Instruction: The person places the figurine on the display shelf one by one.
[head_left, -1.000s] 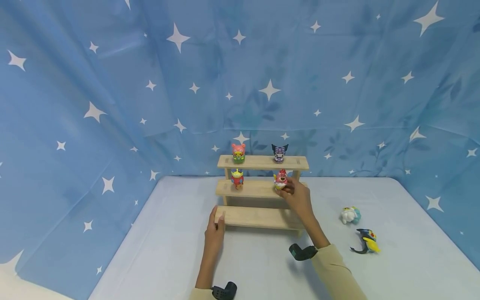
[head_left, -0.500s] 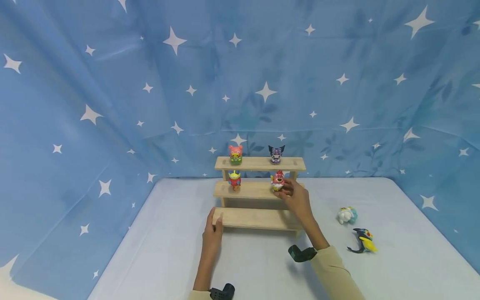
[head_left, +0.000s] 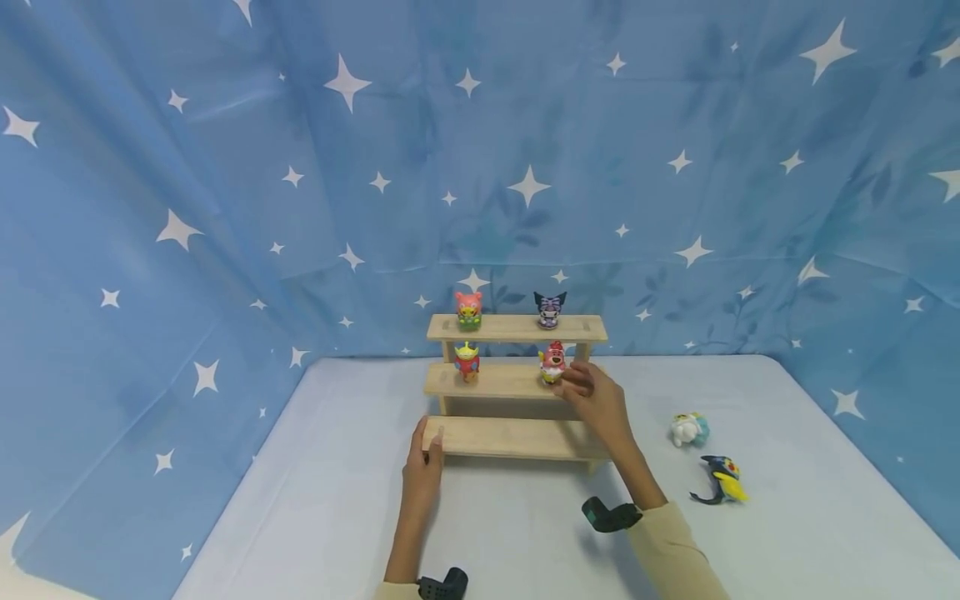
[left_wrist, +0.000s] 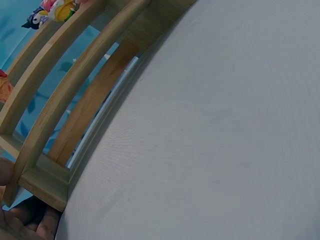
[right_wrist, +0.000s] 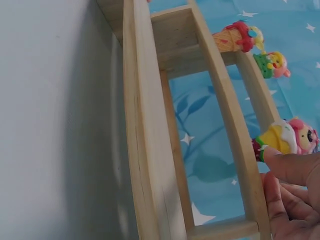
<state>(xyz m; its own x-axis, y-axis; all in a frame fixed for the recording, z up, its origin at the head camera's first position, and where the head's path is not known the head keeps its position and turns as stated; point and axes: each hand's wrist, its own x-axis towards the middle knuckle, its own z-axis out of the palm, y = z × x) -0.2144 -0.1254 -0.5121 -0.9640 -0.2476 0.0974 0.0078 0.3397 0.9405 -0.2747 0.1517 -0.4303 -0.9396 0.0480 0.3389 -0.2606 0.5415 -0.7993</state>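
Note:
A three-tier wooden display shelf (head_left: pixel 512 437) stands on the table. My left hand (head_left: pixel 422 475) grips the left end of its lowest tier; the left wrist view shows the fingers (left_wrist: pixel 47 222) low at that end. On the middle tier, toward the right, stands an upright pink bear figurine (head_left: pixel 552 364) with a red top. My right hand (head_left: pixel 600 404) is just right of it, fingers loosely bent and not wrapped round it. In the right wrist view the thumb (right_wrist: pixel 287 165) is at the figurine's yellow-and-white lower part (right_wrist: pixel 278 140), touching or nearly so.
A green three-eyed alien figurine (head_left: pixel 467 363) shares the middle tier. On the top tier are a pink-and-green figurine (head_left: pixel 468 311) and a black-eared purple one (head_left: pixel 550 310). A white-and-teal figurine (head_left: pixel 689 429) and a black-and-yellow one (head_left: pixel 722 480) lie on the table (head_left: pixel 337 500) at right.
My right hand has loosened from the bear figurine and drawn slightly right, leaving it standing on the middle tier. The left hand keeps its grip. The head view has shifted slightly.

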